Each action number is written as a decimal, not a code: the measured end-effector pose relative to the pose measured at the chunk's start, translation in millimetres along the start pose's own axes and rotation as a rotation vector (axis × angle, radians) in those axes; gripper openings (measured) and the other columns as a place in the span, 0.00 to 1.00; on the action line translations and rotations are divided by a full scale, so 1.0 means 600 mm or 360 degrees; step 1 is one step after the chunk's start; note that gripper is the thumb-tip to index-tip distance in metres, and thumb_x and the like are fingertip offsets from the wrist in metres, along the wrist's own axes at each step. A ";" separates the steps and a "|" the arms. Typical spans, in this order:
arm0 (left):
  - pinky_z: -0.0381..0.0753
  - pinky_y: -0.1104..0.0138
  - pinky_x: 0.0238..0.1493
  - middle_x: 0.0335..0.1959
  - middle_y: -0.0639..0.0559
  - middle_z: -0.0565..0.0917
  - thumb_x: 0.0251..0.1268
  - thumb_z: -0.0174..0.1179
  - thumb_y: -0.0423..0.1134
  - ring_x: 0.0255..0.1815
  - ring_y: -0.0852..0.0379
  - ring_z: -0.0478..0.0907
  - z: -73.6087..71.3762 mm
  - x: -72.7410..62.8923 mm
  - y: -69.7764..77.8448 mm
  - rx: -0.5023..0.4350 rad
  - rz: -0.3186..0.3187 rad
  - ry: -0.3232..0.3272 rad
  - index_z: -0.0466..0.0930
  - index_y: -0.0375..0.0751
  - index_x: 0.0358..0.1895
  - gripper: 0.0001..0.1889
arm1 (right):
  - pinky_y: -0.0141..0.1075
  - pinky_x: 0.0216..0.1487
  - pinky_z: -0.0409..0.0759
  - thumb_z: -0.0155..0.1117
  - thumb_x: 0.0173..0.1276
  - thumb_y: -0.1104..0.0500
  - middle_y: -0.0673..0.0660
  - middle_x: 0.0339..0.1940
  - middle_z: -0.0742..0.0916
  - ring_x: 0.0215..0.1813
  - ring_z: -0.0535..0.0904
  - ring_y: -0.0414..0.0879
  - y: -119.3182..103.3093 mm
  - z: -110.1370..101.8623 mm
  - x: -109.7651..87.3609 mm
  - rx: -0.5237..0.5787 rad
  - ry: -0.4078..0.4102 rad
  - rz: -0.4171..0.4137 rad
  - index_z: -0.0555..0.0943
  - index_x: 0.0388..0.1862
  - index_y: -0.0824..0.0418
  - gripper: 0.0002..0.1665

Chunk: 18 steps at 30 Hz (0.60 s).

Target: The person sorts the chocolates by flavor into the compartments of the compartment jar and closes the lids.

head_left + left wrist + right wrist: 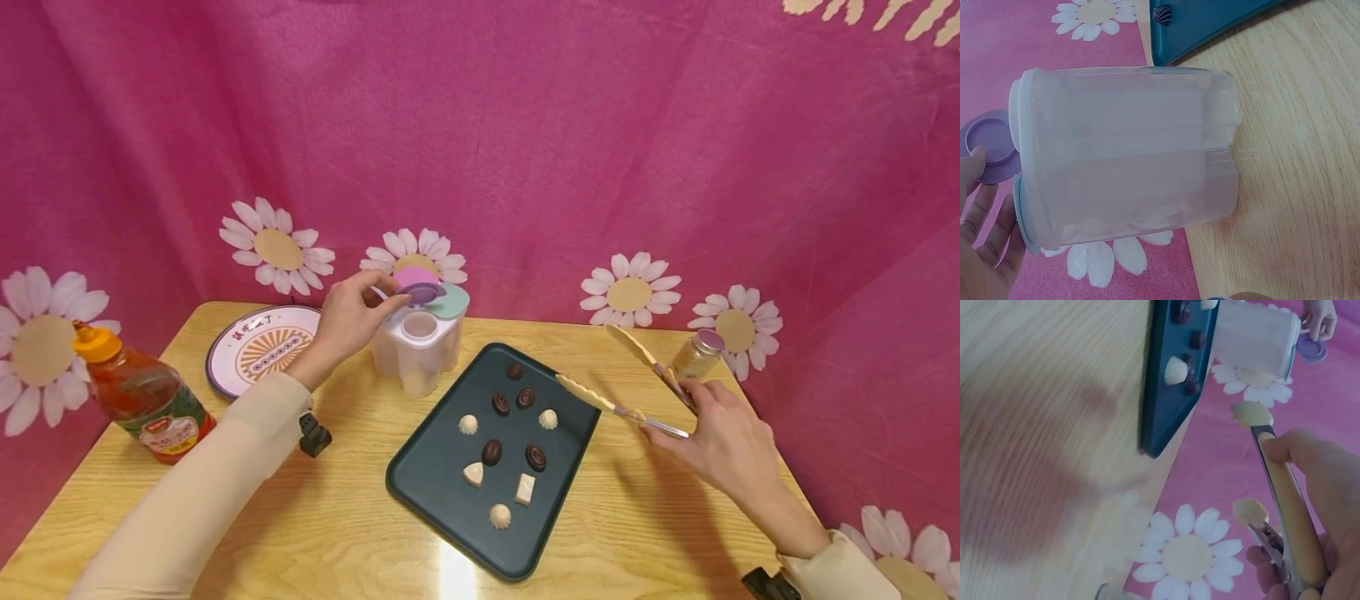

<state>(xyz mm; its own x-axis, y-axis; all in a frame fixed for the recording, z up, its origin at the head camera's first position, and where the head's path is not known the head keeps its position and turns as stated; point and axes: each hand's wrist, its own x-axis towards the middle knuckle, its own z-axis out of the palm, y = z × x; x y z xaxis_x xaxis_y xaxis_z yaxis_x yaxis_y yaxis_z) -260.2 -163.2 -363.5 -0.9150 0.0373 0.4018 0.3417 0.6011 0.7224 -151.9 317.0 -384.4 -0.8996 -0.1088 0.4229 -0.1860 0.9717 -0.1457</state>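
In the head view my left hand (pixel 348 321) pinches a raised purple lid (pixel 422 293) of a clear plastic storage container (pixel 423 367). Below that lid a round opening shows; a mint lid (pixel 452 302) and a pink lid sit beside it. The left wrist view shows my thumb on the flipped-up purple lid (pixel 990 140). My right hand (pixel 723 433) grips a pair of tongs (pixel 1291 512) with cream-coloured tips, spread apart and holding nothing. Their lower tip hangs over the right edge of a dark tray (pixel 442 467). Dark and white chocolates (pixel 492 452) lie scattered on it.
A small glass jar (pixel 697 357) with a purple cap stands just behind my right hand. At the left are a sauce bottle (pixel 153 400) with an orange cap and a round patterned plate (pixel 273 346), partly behind my left arm. A pink flowered cloth (pixel 510 167) hangs behind the wooden table.
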 end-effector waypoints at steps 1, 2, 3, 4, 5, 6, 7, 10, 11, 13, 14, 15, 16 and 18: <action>0.76 0.69 0.38 0.44 0.41 0.91 0.71 0.71 0.41 0.38 0.48 0.83 0.000 0.000 0.000 0.0000 0.0000 0.0002 0.86 0.38 0.45 0.10 | 0.58 0.24 0.78 0.85 0.45 0.38 0.64 0.44 0.88 0.39 0.85 0.62 -0.005 -0.002 0.001 0.0010 -0.0009 -0.0027 0.83 0.56 0.63 0.44; 0.76 0.69 0.38 0.44 0.41 0.91 0.71 0.71 0.41 0.38 0.48 0.83 -0.001 0.000 0.000 -0.0001 -0.0002 0.0003 0.86 0.38 0.45 0.10 | 0.55 0.24 0.78 0.86 0.44 0.39 0.63 0.43 0.88 0.37 0.85 0.60 -0.010 -0.003 0.001 0.0018 -0.0008 -0.0057 0.84 0.54 0.63 0.43; 0.76 0.69 0.38 0.44 0.41 0.90 0.71 0.71 0.41 0.38 0.48 0.83 -0.001 0.000 0.000 -0.0003 -0.0005 0.0003 0.86 0.38 0.46 0.10 | 0.52 0.23 0.77 0.86 0.44 0.39 0.62 0.42 0.89 0.34 0.84 0.57 -0.014 -0.004 0.001 0.0015 -0.0002 -0.0083 0.85 0.52 0.63 0.42; 0.76 0.70 0.38 0.44 0.41 0.90 0.71 0.71 0.41 0.38 0.48 0.83 -0.001 0.000 -0.001 -0.0005 -0.0006 0.0004 0.86 0.38 0.46 0.10 | 0.49 0.23 0.76 0.86 0.43 0.39 0.60 0.41 0.89 0.32 0.84 0.55 -0.019 -0.004 0.001 0.0007 0.0000 -0.0110 0.85 0.51 0.62 0.41; 0.76 0.70 0.38 0.44 0.41 0.91 0.70 0.71 0.41 0.38 0.48 0.83 -0.001 0.001 -0.001 -0.0005 -0.0005 0.0007 0.86 0.38 0.45 0.10 | 0.46 0.22 0.75 0.86 0.42 0.39 0.59 0.38 0.88 0.30 0.82 0.52 -0.023 -0.003 0.001 -0.0002 -0.0001 -0.0135 0.86 0.49 0.62 0.40; 0.76 0.70 0.38 0.44 0.41 0.91 0.70 0.71 0.41 0.38 0.48 0.83 -0.001 0.001 -0.001 -0.0006 -0.0002 0.0007 0.86 0.39 0.45 0.10 | 0.43 0.22 0.73 0.86 0.42 0.38 0.57 0.37 0.88 0.28 0.80 0.49 -0.026 -0.002 0.001 -0.0012 -0.0005 -0.0162 0.86 0.47 0.61 0.39; 0.76 0.71 0.37 0.43 0.41 0.91 0.70 0.71 0.41 0.38 0.48 0.83 -0.001 0.001 -0.002 -0.0004 0.0003 0.0008 0.86 0.38 0.45 0.10 | 0.40 0.21 0.70 0.86 0.42 0.39 0.55 0.34 0.86 0.26 0.77 0.46 -0.030 -0.001 0.001 -0.0018 -0.0020 -0.0181 0.87 0.45 0.60 0.37; 0.76 0.71 0.37 0.43 0.41 0.91 0.70 0.71 0.41 0.37 0.49 0.83 -0.001 0.001 -0.002 -0.0004 0.0010 0.0007 0.86 0.38 0.45 0.10 | 0.37 0.21 0.65 0.85 0.43 0.38 0.50 0.28 0.81 0.25 0.71 0.42 -0.040 0.003 0.002 -0.0053 -0.0089 -0.0213 0.88 0.42 0.58 0.33; 0.76 0.70 0.37 0.43 0.41 0.91 0.70 0.71 0.41 0.37 0.49 0.83 -0.001 0.001 -0.001 -0.0005 0.0012 0.0005 0.86 0.38 0.45 0.10 | 0.37 0.21 0.64 0.85 0.44 0.39 0.49 0.27 0.80 0.25 0.71 0.41 -0.043 0.004 0.003 -0.0060 -0.0122 -0.0215 0.88 0.42 0.57 0.31; 0.77 0.69 0.37 0.43 0.42 0.91 0.70 0.71 0.41 0.37 0.49 0.83 -0.001 0.000 -0.001 -0.0008 0.0012 0.0003 0.86 0.39 0.45 0.10 | 0.37 0.21 0.66 0.84 0.46 0.39 0.48 0.26 0.80 0.26 0.71 0.41 -0.049 0.006 0.004 -0.0077 -0.0186 -0.0218 0.89 0.42 0.56 0.30; 0.77 0.69 0.38 0.43 0.42 0.91 0.70 0.71 0.41 0.37 0.49 0.83 -0.001 0.000 0.000 -0.0010 0.0010 0.0000 0.86 0.39 0.45 0.10 | 0.37 0.22 0.67 0.84 0.47 0.39 0.48 0.26 0.81 0.26 0.72 0.41 -0.052 0.007 0.005 -0.0079 -0.0220 -0.0218 0.89 0.43 0.56 0.29; 0.77 0.69 0.38 0.43 0.42 0.91 0.70 0.71 0.41 0.37 0.49 0.83 -0.001 0.000 0.000 -0.0009 0.0011 -0.0001 0.86 0.39 0.46 0.10 | 0.37 0.22 0.68 0.84 0.48 0.39 0.48 0.27 0.82 0.26 0.73 0.40 -0.054 0.009 0.006 -0.0084 -0.0246 -0.0222 0.89 0.42 0.56 0.29; 0.77 0.69 0.38 0.43 0.42 0.91 0.70 0.71 0.41 0.37 0.49 0.83 0.000 0.000 0.000 -0.0010 0.0012 -0.0001 0.86 0.39 0.46 0.10 | 0.37 0.22 0.69 0.84 0.49 0.39 0.48 0.28 0.83 0.27 0.74 0.40 -0.057 0.010 0.007 -0.0085 -0.0269 -0.0224 0.89 0.42 0.56 0.28; 0.77 0.69 0.38 0.43 0.42 0.91 0.70 0.71 0.41 0.37 0.49 0.82 0.000 0.000 -0.001 -0.0007 0.0014 -0.0002 0.86 0.39 0.46 0.10 | 0.37 0.23 0.71 0.84 0.50 0.40 0.49 0.30 0.85 0.27 0.75 0.40 -0.061 0.014 0.009 -0.0077 -0.0306 -0.0239 0.90 0.42 0.57 0.28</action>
<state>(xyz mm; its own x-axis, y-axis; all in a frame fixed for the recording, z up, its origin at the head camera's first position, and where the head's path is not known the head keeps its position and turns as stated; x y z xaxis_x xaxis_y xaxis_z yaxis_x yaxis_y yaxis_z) -260.2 -163.6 -363.9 -0.9123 0.0435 0.4072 0.3505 0.5974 0.7213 -153.3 279.1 -384.0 -0.9228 -0.2862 0.2579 -0.3083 0.9501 -0.0488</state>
